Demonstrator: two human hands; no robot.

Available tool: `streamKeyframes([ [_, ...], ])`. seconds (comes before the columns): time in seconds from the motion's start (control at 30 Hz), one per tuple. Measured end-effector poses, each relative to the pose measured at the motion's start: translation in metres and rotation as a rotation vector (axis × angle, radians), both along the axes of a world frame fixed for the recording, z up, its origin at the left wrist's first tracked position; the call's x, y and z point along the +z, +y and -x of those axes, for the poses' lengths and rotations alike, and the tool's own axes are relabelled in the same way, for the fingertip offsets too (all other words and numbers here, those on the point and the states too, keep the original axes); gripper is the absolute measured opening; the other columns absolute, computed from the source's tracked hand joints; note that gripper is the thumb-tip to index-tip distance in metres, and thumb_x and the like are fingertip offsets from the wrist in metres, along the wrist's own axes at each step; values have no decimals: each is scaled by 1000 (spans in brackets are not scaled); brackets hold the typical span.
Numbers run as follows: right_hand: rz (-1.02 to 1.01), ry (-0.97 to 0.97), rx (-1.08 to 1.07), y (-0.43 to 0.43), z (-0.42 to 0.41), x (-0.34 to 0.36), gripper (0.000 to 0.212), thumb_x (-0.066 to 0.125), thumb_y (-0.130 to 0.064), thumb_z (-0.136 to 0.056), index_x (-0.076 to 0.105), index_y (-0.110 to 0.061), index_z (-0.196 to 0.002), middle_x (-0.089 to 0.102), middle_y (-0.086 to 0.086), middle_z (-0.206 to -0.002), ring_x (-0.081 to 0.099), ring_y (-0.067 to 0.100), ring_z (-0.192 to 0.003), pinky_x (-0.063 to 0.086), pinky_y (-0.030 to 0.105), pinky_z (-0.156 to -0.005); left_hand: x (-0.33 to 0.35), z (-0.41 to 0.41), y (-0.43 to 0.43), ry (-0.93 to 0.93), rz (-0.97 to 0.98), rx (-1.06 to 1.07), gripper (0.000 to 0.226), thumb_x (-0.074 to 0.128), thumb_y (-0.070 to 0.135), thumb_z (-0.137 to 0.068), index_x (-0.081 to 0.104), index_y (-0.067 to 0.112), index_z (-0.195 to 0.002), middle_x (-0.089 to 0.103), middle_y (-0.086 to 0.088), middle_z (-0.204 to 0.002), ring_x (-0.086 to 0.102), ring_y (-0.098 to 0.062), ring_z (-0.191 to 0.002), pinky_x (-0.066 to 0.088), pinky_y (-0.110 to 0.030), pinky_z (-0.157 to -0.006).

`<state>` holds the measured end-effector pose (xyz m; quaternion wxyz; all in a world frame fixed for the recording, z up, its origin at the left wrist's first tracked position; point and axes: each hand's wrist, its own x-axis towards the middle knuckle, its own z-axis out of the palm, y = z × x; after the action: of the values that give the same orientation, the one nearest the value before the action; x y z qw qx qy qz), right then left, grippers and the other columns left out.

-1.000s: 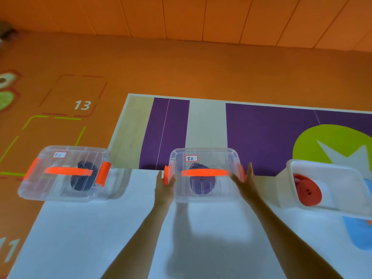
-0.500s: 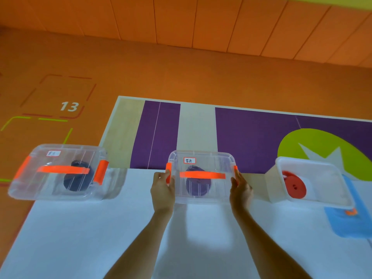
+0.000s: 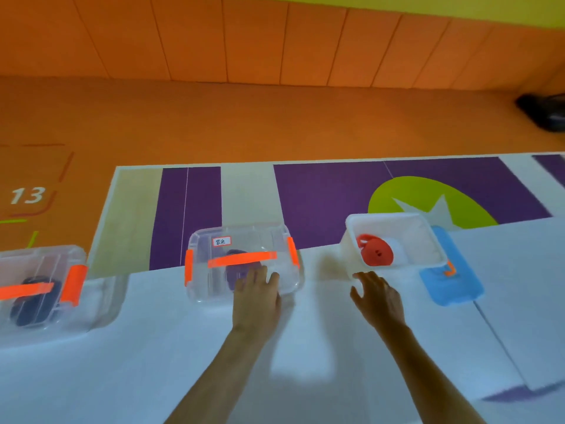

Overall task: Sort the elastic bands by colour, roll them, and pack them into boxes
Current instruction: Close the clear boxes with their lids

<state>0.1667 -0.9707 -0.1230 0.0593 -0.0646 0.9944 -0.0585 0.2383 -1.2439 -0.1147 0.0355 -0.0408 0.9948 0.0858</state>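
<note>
White foam sheet (image 3: 153, 377) covers the floor close to the person, and three boxes stand in a row along its far edge. The middle box (image 3: 201, 286) is clear, with its lid on, an orange handle across the top and an orange latch at each end. A small white label with purple writing is near its far edge. A purple band roll (image 3: 237, 258) is seen through the lid.

The left hand (image 3: 255, 298) lies on the near right part of this lid. Its fingers are straight and close together and they grip nothing.

To the right stands the open box (image 3: 419, 243), white and tilted toward the person. A red band roll (image 3: 374, 254) leans inside it on the left side. The right hand (image 3: 379, 298) is just beside the near left corner of this box with its fingers spread and holding nothing. Whether the fingertips touch the corner cannot be told.

A blue lid (image 3: 449, 283) lies behind and to the right of the open box. At the left edge stands another clear closed box (image 3: 46, 258) with a dark blue band roll (image 3: 30, 304) inside. Beyond the boxes there is a purple mat (image 3: 321, 203), and then the orange floor with the number 13 (image 3: 27, 195).
</note>
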Motion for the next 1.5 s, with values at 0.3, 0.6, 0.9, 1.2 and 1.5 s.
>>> streamKeyframes([
  [0.3,84,-13,-28,175,37,-34,24,82,-15,-86,78,-9,-109,77,10,-104,75,38,-91,60,46,-72,-4,40,165,-76,-6,-7,32,85,13,-78,78,14,-109,73,-9,-117,72,-34,-108,59,-46,-80],
  [0.6,51,-217,-214,323,120,-60,39,62,-26,-100,63,-22,-138,55,8,-145,56,33,-128,51,43,-100,-10,77,295,-86,-39,39,62,68,21,-97,50,21,-157,42,-8,-167,47,-31,-149,47,-49,-114],
  [0.9,281,-341,-342,360,184,-101,41,53,-13,-105,66,-20,-143,63,14,-147,63,40,-129,52,48,-102,-42,106,324,-210,62,20,85,41,33,-111,-32,42,-153,-13,2,-177,-4,-21,-165,8,-44,-133],
  [1.2,479,19,-488,397,190,-85,18,68,6,-91,77,-7,-100,79,23,-95,73,48,-88,55,51,-73,-46,100,328,-266,88,39,81,49,32,-109,-7,36,-168,-6,1,-178,-1,-24,-165,14,-47,-132],
  [1.5,542,178,-335,379,235,1,42,55,11,-90,68,-16,-121,80,9,-106,73,41,-101,54,45,-78,-27,119,324,-183,-59,108,70,49,38,-110,13,30,-169,14,1,-177,15,-20,-163,23,-39,-130],
])
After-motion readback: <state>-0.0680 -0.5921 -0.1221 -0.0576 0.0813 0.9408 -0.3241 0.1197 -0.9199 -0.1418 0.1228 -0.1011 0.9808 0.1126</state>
